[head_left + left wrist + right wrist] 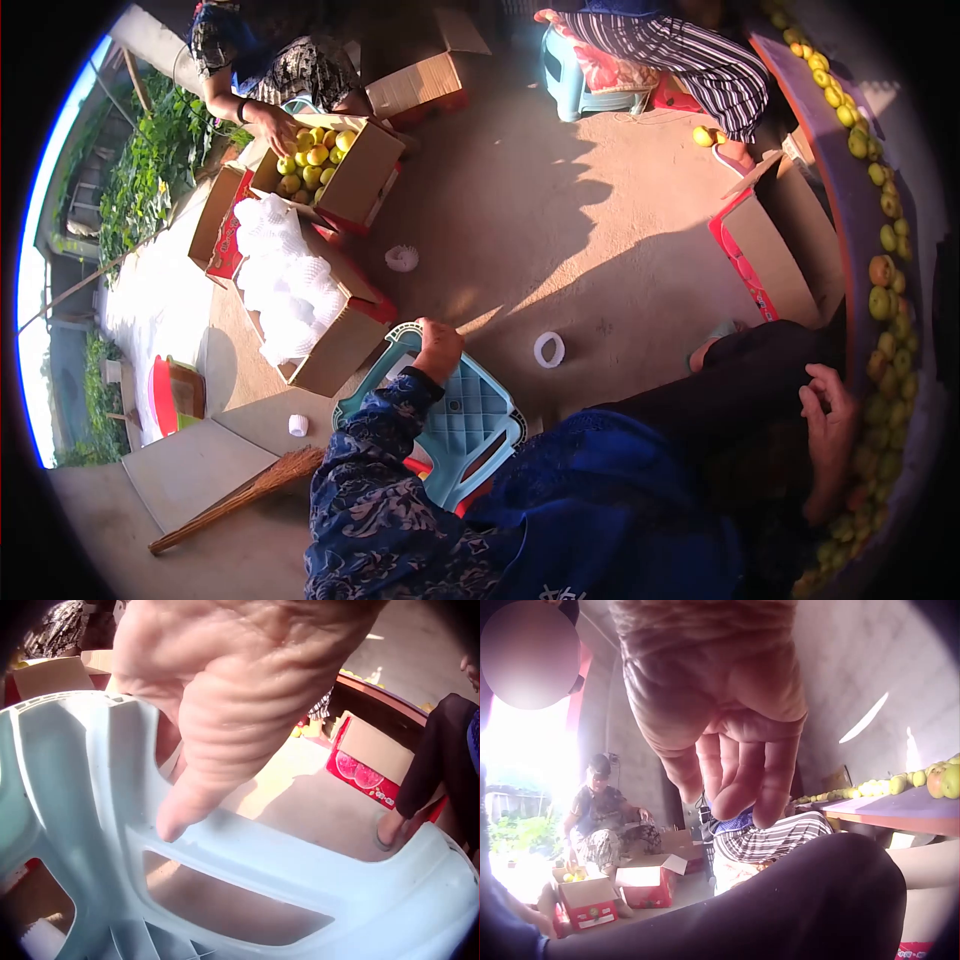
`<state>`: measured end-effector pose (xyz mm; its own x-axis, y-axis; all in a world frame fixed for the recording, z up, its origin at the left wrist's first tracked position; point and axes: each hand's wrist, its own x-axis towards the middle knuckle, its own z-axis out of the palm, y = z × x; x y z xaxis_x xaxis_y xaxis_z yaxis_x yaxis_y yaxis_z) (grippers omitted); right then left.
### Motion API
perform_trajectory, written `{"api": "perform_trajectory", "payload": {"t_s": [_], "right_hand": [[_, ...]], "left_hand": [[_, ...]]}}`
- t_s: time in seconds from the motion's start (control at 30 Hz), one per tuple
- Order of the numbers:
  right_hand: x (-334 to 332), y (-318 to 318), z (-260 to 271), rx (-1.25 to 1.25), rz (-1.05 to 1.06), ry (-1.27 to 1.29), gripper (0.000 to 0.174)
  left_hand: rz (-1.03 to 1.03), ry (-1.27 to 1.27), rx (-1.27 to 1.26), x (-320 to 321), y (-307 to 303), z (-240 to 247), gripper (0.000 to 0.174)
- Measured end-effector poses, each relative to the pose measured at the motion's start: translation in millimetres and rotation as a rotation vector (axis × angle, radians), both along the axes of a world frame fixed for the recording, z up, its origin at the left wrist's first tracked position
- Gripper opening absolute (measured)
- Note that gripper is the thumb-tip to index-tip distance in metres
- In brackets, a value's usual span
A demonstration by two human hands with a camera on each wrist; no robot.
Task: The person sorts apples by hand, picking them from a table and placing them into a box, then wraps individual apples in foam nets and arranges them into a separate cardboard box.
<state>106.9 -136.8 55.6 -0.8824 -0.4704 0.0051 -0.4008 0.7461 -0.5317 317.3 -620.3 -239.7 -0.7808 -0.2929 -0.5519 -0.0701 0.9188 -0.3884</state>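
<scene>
My left hand [438, 350] grips the leg-end rim of a light-blue plastic stool [478, 400], whose ribbed underside faces up toward me. In the left wrist view the thumb of my left hand [225, 712] lies along one side of the stool [247, 840], and the other fingers are mostly hidden behind the palm. My right hand [830, 430] is beside my right leg, near the fruit-laden table. Seen in the right wrist view, my right hand [727, 727] hangs with loosely bent fingers, nothing in them, above a dark trouser leg [817, 892].
A carton holding white foam fruit nets [285, 270] stands front left. Behind it, another person's hand [272, 125] reaches into a box of apples [318, 165]. A broom [240, 498] lies left. Apples [880, 300] line the purple-topped table at right; an open carton [765, 250] stands beside it.
</scene>
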Motion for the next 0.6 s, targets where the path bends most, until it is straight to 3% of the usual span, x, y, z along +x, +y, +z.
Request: {"api": "perform_trajectory", "payload": {"t_s": [0.07,0.1,0.23,0.47,0.6], "right_hand": [[4,-4,5,-0.019,-0.034,-0.040,0.023],[6,-8,8,-0.021,-0.052,-0.046,0.023],[7,5,1,-0.062,-0.078,-0.075,0.023],[9,14,-2,-0.071,-0.094,-0.058,0.024],[6,17,-4,-0.118,-0.090,-0.048,0.024]], "left_hand": [[0.032,-0.064,0.028,-12,-1,18,0.022],[-0.132,0.158,-0.153,-4,-7,10,0.011],[-0.200,0.260,-0.008,6,-56,-18,0.012],[-0.134,0.112,0.107,1,-70,13,0.012],[0.027,0.031,0.127,-24,-62,106,0.015]]}}
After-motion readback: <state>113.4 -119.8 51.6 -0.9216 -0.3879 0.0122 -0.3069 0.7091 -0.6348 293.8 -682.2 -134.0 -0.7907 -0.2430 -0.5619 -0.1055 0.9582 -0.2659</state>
